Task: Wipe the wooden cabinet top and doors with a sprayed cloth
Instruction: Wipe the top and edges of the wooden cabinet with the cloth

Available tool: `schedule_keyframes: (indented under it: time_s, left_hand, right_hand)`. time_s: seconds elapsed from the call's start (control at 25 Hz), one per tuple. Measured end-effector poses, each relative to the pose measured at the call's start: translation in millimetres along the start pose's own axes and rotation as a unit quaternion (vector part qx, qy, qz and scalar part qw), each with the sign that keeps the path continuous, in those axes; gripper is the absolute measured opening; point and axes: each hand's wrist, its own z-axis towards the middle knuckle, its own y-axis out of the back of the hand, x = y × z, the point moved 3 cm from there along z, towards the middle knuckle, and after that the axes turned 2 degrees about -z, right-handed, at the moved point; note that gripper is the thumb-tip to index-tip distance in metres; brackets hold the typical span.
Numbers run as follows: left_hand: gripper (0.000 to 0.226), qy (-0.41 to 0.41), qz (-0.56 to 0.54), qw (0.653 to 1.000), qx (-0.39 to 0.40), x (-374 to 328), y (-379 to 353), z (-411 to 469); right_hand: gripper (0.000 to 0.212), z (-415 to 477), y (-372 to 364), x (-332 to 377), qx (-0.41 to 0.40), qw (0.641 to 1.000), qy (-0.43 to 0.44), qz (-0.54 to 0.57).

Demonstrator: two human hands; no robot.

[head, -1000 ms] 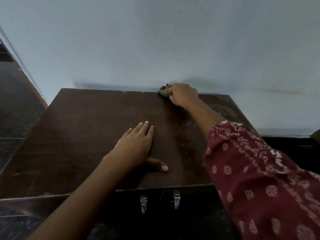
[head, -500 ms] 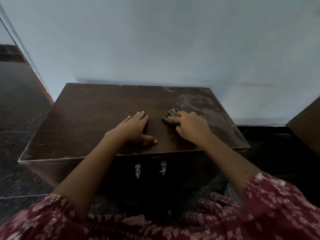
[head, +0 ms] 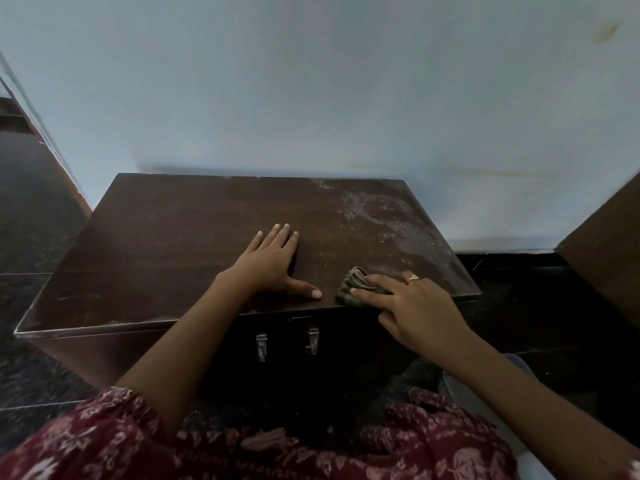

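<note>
top: we see the cabinet top (head: 173, 237) dark and fairly even on its left half.
left hand: our left hand (head: 268, 263) lies flat near the middle of the top, fingers straight and together, thumb spread, holding nothing; we read it as a brace.
doors: the doors (head: 287, 368) sit in shadow under the front edge and we can't make out the seam; latches (head: 261, 346) hang near the centre.
cloth: the cloth (head: 349, 289) is bunched on the top at the front edge, just right of the left thumb.
dust: a pale dusty patch (head: 388, 223) runs from the back right corner toward the cloth.
right hand: our right hand (head: 415, 306) presses the cloth with fairly straight fingers on it, thumb off the front edge.
step: we'd judge the right half unfinished. Flatten the cloth, keep even pressure, overlap straight passes back to front through the patch, and carry grit off the edge.
count: we count 2 hands, 1 cloth, 2 latches, 1 cabinet.
</note>
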Motion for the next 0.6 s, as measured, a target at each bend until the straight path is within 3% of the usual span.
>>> schedule_keyframes:
  time_s: [0.28, 0.6]
  left_hand:
    - [0.121, 0.015, 0.024, 1.000, 0.007, -1, 2, 17]
    - [0.125, 0.012, 0.072, 0.997, 0.020, -4, 4, 24]
  right_hand:
    - [0.047, 53, 3, -19, 0.008, 0.998, -0.041, 0.047]
    - [0.040, 200, -12, -50, 0.002, 0.993, -0.079, 0.085]
